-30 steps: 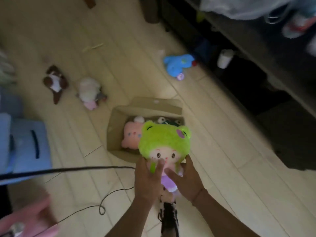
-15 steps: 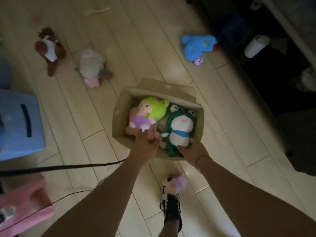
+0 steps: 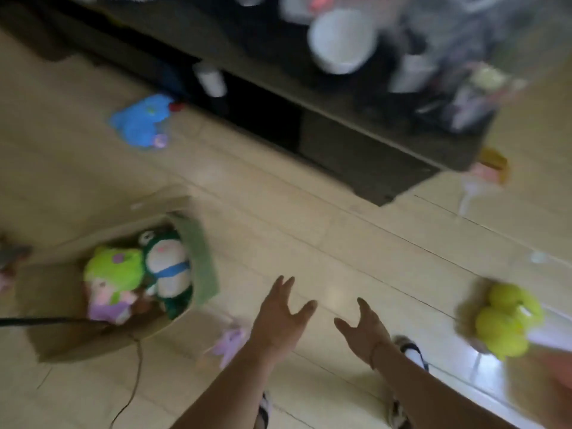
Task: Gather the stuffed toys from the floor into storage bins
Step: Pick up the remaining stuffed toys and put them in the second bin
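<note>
Wooden floor (image 3: pixel 309 230), toy-filled cardboard box (image 3: pixel 62 335) (no legible writing).

Readable text: none; the view is blurred by motion.
Box (image 3: pixel 93 339): plain cardboard, no print legible.
Toys in box: a green-hooded doll (image 3: pixel 113 274) and a frog plush (image 3: pixel 168 270), no tags legible.
Blue toy (image 3: pixel 140 120): no lettering legible.
Dark cabinet (image 3: pixel 356 144): items on top too blurred to read.
</note>
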The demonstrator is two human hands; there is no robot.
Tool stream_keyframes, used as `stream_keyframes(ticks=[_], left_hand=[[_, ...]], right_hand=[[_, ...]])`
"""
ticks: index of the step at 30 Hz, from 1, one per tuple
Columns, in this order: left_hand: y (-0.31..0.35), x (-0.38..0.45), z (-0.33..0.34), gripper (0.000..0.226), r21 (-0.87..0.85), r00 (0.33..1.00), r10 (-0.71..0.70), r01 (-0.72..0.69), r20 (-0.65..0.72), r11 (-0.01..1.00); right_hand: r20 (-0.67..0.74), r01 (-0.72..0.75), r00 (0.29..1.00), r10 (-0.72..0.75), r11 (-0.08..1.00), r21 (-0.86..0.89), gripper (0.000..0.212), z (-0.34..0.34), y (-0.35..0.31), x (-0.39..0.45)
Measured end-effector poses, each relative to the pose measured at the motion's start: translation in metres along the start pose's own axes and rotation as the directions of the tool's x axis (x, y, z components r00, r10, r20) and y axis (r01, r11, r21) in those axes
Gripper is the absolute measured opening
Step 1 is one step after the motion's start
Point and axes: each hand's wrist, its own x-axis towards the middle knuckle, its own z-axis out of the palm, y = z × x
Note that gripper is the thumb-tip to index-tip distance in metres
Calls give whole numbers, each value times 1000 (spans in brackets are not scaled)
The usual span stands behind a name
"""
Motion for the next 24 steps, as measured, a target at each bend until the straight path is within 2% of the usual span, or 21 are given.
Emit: stream_keyframes(ticks=[3, 6, 12, 15, 18, 20, 24], left_hand=[[76, 13, 97, 75, 93, 984, 60, -77, 169, 993], [142, 23, 193, 76, 136, 947, 48, -96, 318, 986], [223, 49, 368, 78, 210, 884, -2, -109, 467, 972], [238, 68, 436, 82, 246, 860, -53, -86, 508, 965], [236, 101, 491, 105, 277, 810, -159, -4, 565, 961], [230, 125, 518, 97, 297, 791, -189, 10, 582, 955], [216, 170, 559, 81, 292, 825, -204, 49, 527, 955]], right_hand=[[-90, -72, 992, 86, 987, 145, 83, -81, 92, 15], [-174, -117, 970, 171, 951, 286, 82, -151, 184, 30], [-219, -154, 933, 285, 868, 471, 81, -241, 337, 77], [-209, -155, 931, 299, 844, 514, 81, -261, 389, 109], [-179, -158, 941, 288, 839, 520, 84, -263, 432, 150], [-170, -151, 943, 286, 822, 548, 86, -256, 455, 179], [-161, -150, 928, 337, 731, 666, 95, -237, 485, 235]])
